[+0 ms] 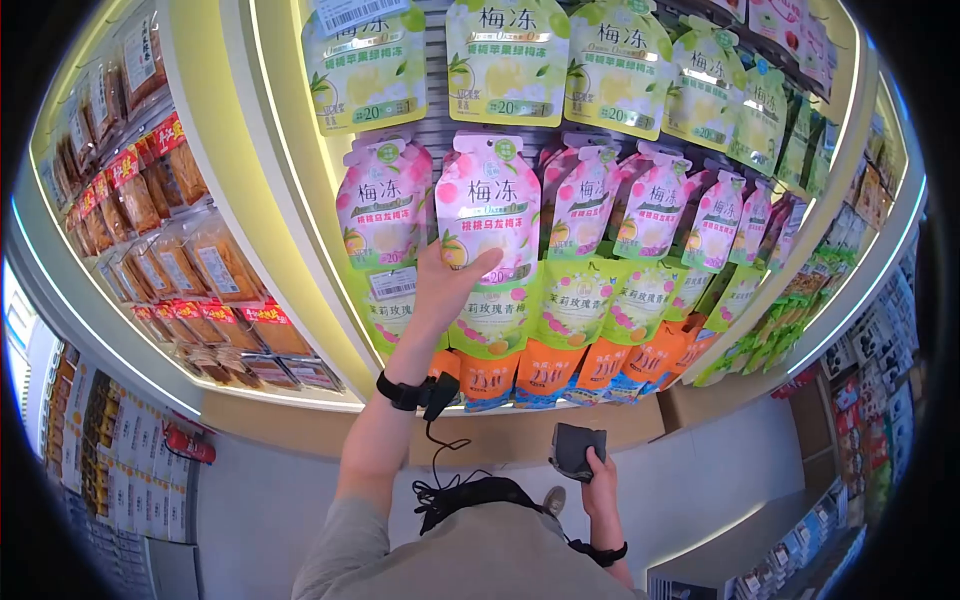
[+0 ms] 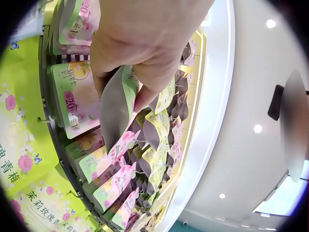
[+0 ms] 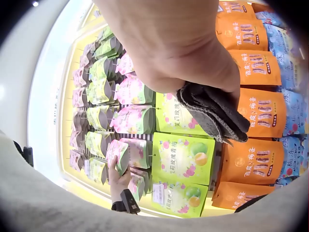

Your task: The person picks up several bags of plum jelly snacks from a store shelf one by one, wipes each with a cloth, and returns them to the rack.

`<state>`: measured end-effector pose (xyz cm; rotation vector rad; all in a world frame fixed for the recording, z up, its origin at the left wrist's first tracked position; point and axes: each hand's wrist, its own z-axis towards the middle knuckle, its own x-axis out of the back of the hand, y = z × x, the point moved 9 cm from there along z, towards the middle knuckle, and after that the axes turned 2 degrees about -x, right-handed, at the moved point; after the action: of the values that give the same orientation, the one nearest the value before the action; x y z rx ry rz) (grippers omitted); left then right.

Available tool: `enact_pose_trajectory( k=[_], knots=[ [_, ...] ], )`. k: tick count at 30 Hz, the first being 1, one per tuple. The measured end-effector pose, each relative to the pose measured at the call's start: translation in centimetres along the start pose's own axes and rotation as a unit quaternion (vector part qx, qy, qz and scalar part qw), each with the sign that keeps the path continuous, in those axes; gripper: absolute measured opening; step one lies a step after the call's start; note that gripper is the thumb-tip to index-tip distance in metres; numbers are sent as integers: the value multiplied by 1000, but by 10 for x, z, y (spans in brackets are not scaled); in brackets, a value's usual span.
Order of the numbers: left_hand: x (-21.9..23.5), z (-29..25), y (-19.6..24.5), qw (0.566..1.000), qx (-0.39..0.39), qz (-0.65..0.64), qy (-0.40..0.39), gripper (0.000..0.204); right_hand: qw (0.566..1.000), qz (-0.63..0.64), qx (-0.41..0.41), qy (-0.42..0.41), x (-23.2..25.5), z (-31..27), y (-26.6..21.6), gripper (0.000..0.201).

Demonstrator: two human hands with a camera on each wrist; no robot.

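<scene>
My left hand point(image 1: 450, 288) pinches the lower part of a pink and white jelly pouch point(image 1: 490, 195) in the second row of the shelf display. In the left wrist view the thumb is on the printed front, the fingers are behind, and the grey base of the pouch point(image 2: 115, 108) faces the camera. Low by my body, my right hand point(image 1: 600, 488) holds a folded dark grey cloth point(image 1: 577, 450). The right wrist view shows the cloth point(image 3: 215, 111) hanging from the curled hand in front of green pouches.
Green apple-plum pouches point(image 1: 508, 65) hang above and jasmine-rose plum bags point(image 1: 572, 300) below. Orange bags point(image 1: 545, 370) form a lower row. Packaged snacks point(image 1: 215, 260) fill the shelf on the left. A red fire extinguisher point(image 1: 188, 443) stands at lower left.
</scene>
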<state>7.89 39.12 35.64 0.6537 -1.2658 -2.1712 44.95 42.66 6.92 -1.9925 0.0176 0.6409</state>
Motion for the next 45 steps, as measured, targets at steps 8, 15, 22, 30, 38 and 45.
enact_pose_trajectory(
  k=[8, 15, 22, 30, 38, 45],
  knots=[
    [-11, -4, 14, 1000, -30, -7, -4, 36, 1000, -3, 26, 17, 7, -4, -2, 35],
    [-8, -21, 14, 998, -1, 55, 19, 40, 999, -8, 27, 15, -1, -15, -11, 34],
    [-21, -122, -26, 996, 54, -44, -48, 38, 941, -160, 297, 24, -74, -67, -116, 35],
    [-27, -205, -31, 995, 33, -14, -93, 45, 616, -535, 565, -121, -247, -114, -148, 52],
    [-5, -217, -8, 995, 74, 10, -66, 46, 678, -483, 535, -143, -222, -100, -131, 54],
    [4, -226, -30, 994, 72, -72, -38, 61, 573, -544, 559, -251, -262, -143, -112, 51]
  ],
)
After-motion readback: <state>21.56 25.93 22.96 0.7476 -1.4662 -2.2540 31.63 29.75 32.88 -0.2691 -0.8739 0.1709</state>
